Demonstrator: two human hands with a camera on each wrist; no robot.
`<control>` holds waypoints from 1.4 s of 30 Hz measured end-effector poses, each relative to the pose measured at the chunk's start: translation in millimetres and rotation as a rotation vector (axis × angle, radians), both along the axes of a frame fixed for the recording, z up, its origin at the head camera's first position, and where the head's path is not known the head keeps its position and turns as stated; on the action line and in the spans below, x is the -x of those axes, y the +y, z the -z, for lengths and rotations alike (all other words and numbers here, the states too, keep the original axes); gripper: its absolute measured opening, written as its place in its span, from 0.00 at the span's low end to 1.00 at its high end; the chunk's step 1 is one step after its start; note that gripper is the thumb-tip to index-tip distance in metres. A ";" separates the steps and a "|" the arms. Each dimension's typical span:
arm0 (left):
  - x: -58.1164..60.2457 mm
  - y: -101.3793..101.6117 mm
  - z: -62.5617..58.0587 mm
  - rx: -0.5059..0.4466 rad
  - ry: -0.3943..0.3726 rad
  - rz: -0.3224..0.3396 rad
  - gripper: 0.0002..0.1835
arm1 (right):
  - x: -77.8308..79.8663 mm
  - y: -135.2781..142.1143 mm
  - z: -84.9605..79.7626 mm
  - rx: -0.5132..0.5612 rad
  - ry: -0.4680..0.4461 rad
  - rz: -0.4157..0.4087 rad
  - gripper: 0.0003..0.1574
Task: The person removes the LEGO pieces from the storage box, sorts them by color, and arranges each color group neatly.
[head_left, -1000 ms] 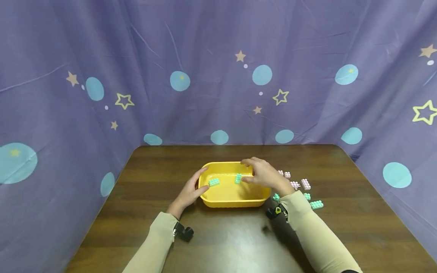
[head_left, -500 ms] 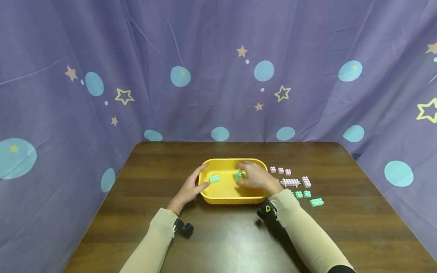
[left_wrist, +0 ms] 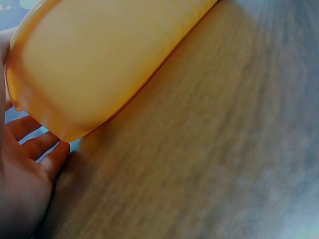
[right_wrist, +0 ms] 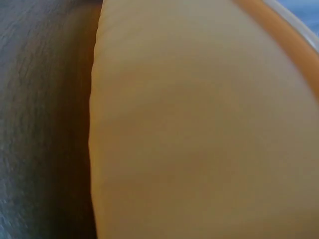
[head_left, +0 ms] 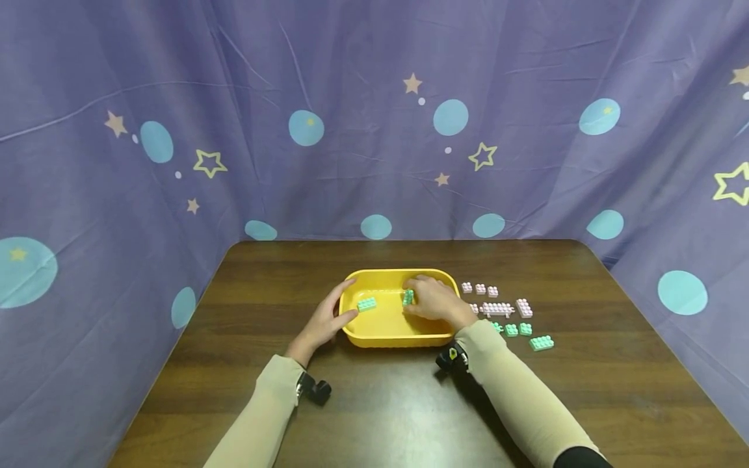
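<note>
A yellow plastic tray (head_left: pixel 398 341) stands on the table, with two green toy bricks inside. My left hand (head_left: pixel 322 325) holds its left end, thumb over the rim and fingers along the outer wall. In the left wrist view, the fingers of the left hand (left_wrist: pixel 30 159) lie against the tray's corner (left_wrist: pixel 75 119). The right hand (head_left: pixel 435 300) reaches over the right side into the tray, thumb and fingers around one green brick (head_left: pixel 407 298). The other green brick (head_left: pixel 367 304) lies towards the left. The right wrist view shows only the tray's wall (right_wrist: pixel 199 124) and table; the hand is hidden there.
Right of the tray lie several small pink bricks (head_left: pixel 480 288), a long pink piece (head_left: pixel 497 309) and a larger pink brick (head_left: pixel 524 308). Nearer are small green bricks (head_left: pixel 512 330) and a larger one (head_left: pixel 541 342). A patterned purple curtain (head_left: pixel 351 188) hangs behind the wooden table (head_left: pixel 374 403).
My right hand has moved left and lower into the tray, its thumb and fingers coming around the green brick. The left hand stays at the tray's left end.
</note>
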State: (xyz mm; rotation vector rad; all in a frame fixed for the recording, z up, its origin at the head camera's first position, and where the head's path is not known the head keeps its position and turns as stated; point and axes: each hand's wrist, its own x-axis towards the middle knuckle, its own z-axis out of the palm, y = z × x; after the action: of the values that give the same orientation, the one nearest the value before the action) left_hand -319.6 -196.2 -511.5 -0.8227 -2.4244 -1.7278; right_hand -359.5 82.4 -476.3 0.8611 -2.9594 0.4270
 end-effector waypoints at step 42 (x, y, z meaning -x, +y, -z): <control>-14.9 1.4 -21.9 0.039 -0.050 -0.018 0.35 | -21.8 10.5 -41.1 0.097 0.070 0.073 0.28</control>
State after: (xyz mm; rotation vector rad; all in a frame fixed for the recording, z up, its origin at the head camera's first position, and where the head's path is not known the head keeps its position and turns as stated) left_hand -304.7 -194.8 -489.5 -0.7681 -2.4972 -1.7199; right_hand -337.7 92.9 -435.2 0.7393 -2.8692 0.5210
